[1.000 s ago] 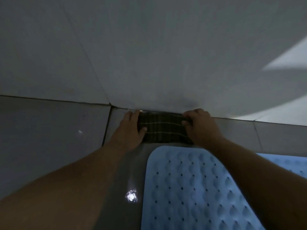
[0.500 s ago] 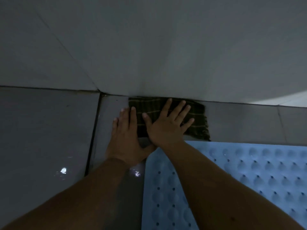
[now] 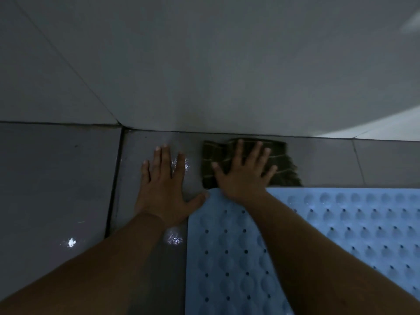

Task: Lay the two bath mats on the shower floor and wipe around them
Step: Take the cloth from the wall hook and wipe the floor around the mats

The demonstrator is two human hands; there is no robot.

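Step in hand: wiping round the mats, judged from a mat already down and a cloth pressed to the floor beside it. Only one mat can be told for certain; a second cannot be made out as separate.

Landmark: pale blue perforated rubber bath mat (image 3: 227,258), lying flat on the dark grey glossy tiled shower floor (image 3: 56,178), with its rounded corner toward the wall.

1. Left hand (image 3: 162,189). Placed flat on the bare floor just left of the mat's corner, palm down, fingers (image 3: 166,160) straight and slightly spread, holding nothing. The thumb reaches toward the mat's corner; whether it touches the mat cannot be told. Wet glints show on the floor beyond and behind the hand. Judged to be a prop for the body.

2. Dark green checked wiping cloth (image 3: 281,164). Lies crumpled in the strip of floor between the mat's far edge and the grey wall (image 3: 204,64), its near edge against the mat or just beside it.

3. Right hand (image 3: 244,178). Rests on the left part of the cloth, fingers (image 3: 252,155) straight and spread wide, pressing and not gripping. The heel of the hand sits at the mat's far edge. The cloth's right part lies uncovered beyond the little finger.

Next move, as judged: slide the cloth along the strip under steady downward pressure, keeping it flat so that it neither bunches nor lifts the mat's edge.
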